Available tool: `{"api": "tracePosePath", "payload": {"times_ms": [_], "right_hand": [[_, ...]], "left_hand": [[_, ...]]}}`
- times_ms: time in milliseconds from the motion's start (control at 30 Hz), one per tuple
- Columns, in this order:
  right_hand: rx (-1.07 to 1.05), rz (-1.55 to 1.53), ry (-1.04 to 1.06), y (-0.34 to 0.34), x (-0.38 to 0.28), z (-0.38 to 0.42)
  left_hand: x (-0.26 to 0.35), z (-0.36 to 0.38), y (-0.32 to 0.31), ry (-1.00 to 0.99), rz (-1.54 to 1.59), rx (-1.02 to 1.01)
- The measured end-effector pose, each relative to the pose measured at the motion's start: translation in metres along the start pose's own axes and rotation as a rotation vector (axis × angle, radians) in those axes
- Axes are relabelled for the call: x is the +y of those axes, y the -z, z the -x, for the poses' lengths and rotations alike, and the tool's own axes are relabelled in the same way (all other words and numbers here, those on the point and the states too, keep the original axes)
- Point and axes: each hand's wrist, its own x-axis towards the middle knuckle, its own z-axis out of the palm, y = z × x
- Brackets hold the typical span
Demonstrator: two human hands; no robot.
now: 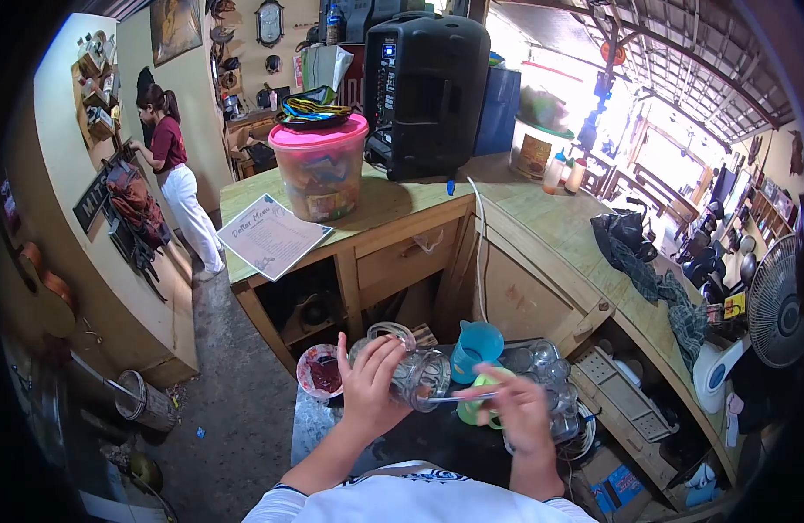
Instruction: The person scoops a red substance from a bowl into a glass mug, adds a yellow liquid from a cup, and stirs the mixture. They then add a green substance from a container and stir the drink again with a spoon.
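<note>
My left hand (372,381) is wrapped around a clear glass jar (422,376), tilted on its side with its base or mouth toward the right. Between the fingers of my right hand (517,408) is a thin, pale rod like a spoon handle (461,398), reaching to the near edge of the jar; its far end cannot be made out. My right fingers are slightly blurred. A light green cup (471,413) is partly hidden behind that hand. Just beyond stands a blue plastic pitcher (477,350). Left of my left hand is a tub of dark red contents (322,370).
Several clear glasses (548,370) stand right of the pitcher. A wooden counter (402,209) bears a pink-lidded bucket (319,170), a menu sheet (271,234) and a black speaker (432,96). A person (171,161) stands at the left wall. A fan (772,301) is at far right.
</note>
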Motion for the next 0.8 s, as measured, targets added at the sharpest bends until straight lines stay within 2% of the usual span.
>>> {"api": "tracePosePath", "payload": {"times_ms": [67, 133, 200, 267, 333, 400, 500, 533, 600, 667, 733, 800], "right_hand": [[-0.122, -0.054, -0.072, -0.025, 0.013, -0.002], [-0.106, -0.083, -0.058, -0.006, 0.015, -0.001], [-0.049, -0.398, -0.013, 0.018, 0.01, -0.001], [0.011, -0.344, -0.017, -0.001, 0.015, 0.0], [-0.155, -0.088, -0.049, -0.028, 0.023, -0.002], [-0.16, -0.08, -0.004, -0.024, 0.028, -0.002], [0.054, -0.27, 0.205, 0.004, 0.023, 0.001], [0.053, -0.271, 0.202, 0.0, 0.021, 0.0], [0.009, 0.188, 0.182, -0.018, 0.017, -0.004], [-0.01, 0.239, 0.164, -0.03, 0.023, -0.002], [0.081, 0.13, 0.427, -0.028, 0.023, 0.0], [0.116, 0.049, 0.504, -0.014, 0.026, 0.002]], "left_hand": [[0.001, 0.0, -0.002, 0.01, -0.011, 0.007], [-0.002, 0.0, -0.003, 0.017, -0.026, 0.019], [-0.005, 0.004, -0.004, 0.037, -0.077, 0.014], [-0.003, 0.003, -0.005, 0.065, -0.028, 0.023], [0.0, 0.005, -0.006, 0.091, 0.025, 0.028], [0.0, 0.005, -0.007, 0.054, -0.008, 0.023], [-0.001, 0.005, -0.002, 0.056, -0.019, 0.02], [0.0, 0.004, -0.002, 0.06, -0.021, 0.018], [0.005, 0.002, -0.004, 0.06, 0.01, -0.003], [0.007, 0.004, -0.005, 0.056, 0.003, -0.023], [0.006, 0.003, -0.005, 0.046, -0.008, -0.031], [0.004, 0.005, 0.0, 0.09, -0.011, -0.047]]}}
